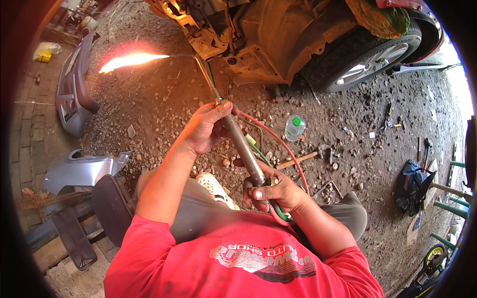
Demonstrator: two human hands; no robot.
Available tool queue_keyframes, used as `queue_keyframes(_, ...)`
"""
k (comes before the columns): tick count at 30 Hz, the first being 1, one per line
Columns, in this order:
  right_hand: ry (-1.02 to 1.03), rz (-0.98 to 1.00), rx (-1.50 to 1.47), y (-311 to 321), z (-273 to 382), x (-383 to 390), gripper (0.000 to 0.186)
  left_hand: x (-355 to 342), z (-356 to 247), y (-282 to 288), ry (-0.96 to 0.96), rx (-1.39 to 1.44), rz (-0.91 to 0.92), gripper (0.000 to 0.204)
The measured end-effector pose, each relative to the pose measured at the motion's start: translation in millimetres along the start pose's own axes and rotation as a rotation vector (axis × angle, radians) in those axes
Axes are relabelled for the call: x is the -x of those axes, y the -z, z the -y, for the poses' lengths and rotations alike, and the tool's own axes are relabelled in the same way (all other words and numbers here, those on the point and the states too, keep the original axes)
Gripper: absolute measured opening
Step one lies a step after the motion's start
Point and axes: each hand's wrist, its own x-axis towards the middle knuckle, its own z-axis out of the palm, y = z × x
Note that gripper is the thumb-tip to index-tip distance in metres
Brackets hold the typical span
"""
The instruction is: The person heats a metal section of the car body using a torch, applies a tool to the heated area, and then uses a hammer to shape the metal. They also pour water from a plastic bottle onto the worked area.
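A lit gas welding torch (242, 144) slants across in front of me, its thin metal neck pointing up and away. From its bent tip a bright orange-white flame (134, 61) streams to the left. My left hand (202, 130) grips the upper end of the torch body, thumb along the top. Lower down, my right hand (279, 192) is closed around the valve end, its fingers by the brass knob. A red hose (284, 142) and a green hose (260, 153) trail from the torch; the red one loops over the ground to my right.
Ahead stands a car with its front stripped, showing a bare wheel-arch liner (271, 37) and a front wheel (370, 58). A grey bumper (74, 92) and silver body panel (87, 170) lie left. On the gravel are a bottle (294, 130), a hammer (303, 159) and a dark bag (413, 187).
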Motion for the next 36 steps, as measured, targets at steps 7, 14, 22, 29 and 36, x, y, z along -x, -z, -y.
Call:
queue_keyframes(7,-0.007,-0.015,0.001,-2.8,2.3,0.6,0.091,0.1,-0.1,1.1,-0.005,-0.006,-0.002,0.035)
queue_keyframes(14,0.016,-0.018,0.008,2.2,-2.3,1.1,0.091,0.8,-0.9,-3.2,-0.012,-0.013,0.012,0.035)
queue_keyframes(22,0.025,-0.016,-0.007,-0.4,-2.1,2.9,0.090,-0.9,0.3,-0.1,-0.023,-0.015,0.029,0.034)
queue_keyframes(29,0.015,0.004,0.014,-0.5,-0.7,4.0,0.092,-0.3,0.6,-0.1,-0.024,-0.014,0.041,0.034)
queue_keyframes(36,0.021,-0.003,0.024,-2.8,-1.8,4.5,0.091,1.4,0.3,-0.3,-0.027,0.000,0.053,0.033)
